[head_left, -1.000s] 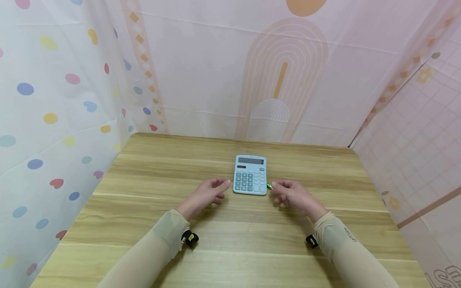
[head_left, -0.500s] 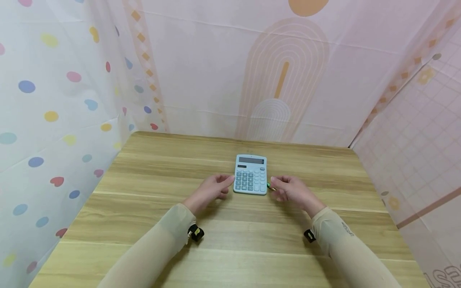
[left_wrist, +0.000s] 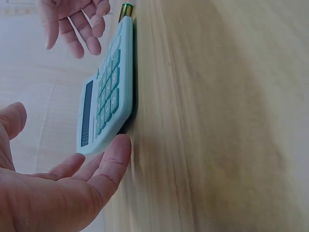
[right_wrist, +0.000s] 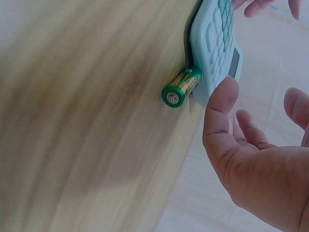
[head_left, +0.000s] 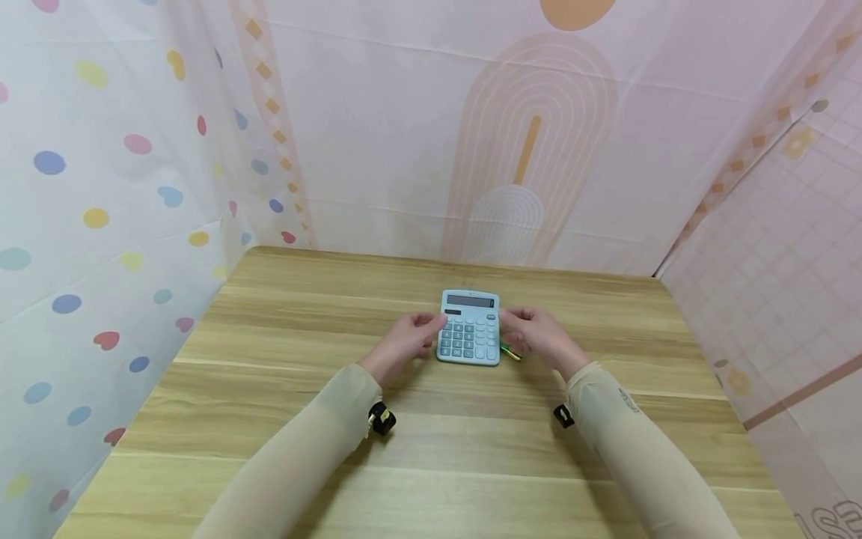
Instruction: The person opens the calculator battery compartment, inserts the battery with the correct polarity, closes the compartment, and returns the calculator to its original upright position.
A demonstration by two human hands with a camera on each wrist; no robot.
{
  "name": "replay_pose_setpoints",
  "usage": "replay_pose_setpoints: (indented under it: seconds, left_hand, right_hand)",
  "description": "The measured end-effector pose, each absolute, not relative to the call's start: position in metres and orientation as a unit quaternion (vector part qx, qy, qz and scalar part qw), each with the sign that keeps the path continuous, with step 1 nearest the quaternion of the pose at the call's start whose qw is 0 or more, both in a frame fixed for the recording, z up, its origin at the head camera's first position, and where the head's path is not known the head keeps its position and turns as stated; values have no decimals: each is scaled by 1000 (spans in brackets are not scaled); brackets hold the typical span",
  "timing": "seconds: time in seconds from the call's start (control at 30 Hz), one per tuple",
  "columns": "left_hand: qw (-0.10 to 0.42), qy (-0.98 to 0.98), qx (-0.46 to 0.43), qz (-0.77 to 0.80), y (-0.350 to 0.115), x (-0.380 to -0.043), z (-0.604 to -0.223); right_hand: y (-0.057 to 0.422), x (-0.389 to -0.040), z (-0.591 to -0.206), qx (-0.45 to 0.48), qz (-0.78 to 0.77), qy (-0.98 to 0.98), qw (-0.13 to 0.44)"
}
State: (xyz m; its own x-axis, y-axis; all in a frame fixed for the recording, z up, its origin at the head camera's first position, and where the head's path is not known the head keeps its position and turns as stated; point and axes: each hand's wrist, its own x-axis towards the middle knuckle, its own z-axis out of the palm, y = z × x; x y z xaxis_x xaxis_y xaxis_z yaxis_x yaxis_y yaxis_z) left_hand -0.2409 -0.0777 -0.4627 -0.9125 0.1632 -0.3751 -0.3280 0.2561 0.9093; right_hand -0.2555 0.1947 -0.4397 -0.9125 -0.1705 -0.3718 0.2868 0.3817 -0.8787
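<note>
A pale blue calculator [head_left: 471, 329] lies flat on the wooden table, keys up and display toward the far edge. My left hand [head_left: 402, 343] is at its left side, thumb over the edge and fingers loosely spread; the left wrist view has its fingertips [left_wrist: 118, 147] right at the casing. On the other side, my right hand [head_left: 541, 338] hovers by the upper right edge with relaxed fingers and nothing between them. Beside the calculator's lower right edge lies a green and gold battery [right_wrist: 181, 88], below the right hand in the head view.
The wood-grain table [head_left: 431, 479] reaches back to a pink patterned curtain [head_left: 377, 135]. A curtain with coloured dots [head_left: 114, 224] hangs along the left side, and a grid-patterned one [head_left: 795, 262] on the right. Each wrist carries a small black camera [head_left: 381, 419].
Both hands have moved forward and inward along the calculator's sides. The right hand has moved off the battery, which now shows more fully. The calculator has stayed in place.
</note>
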Motion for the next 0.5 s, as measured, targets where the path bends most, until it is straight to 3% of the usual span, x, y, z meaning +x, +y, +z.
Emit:
replay_pose_setpoints:
  seconds: [0.5]
  left_hand:
    - [215, 755, -73, 615, -69, -255, -466]
  right_hand:
    - [190, -278, -448, 49, -523, 819, 232]
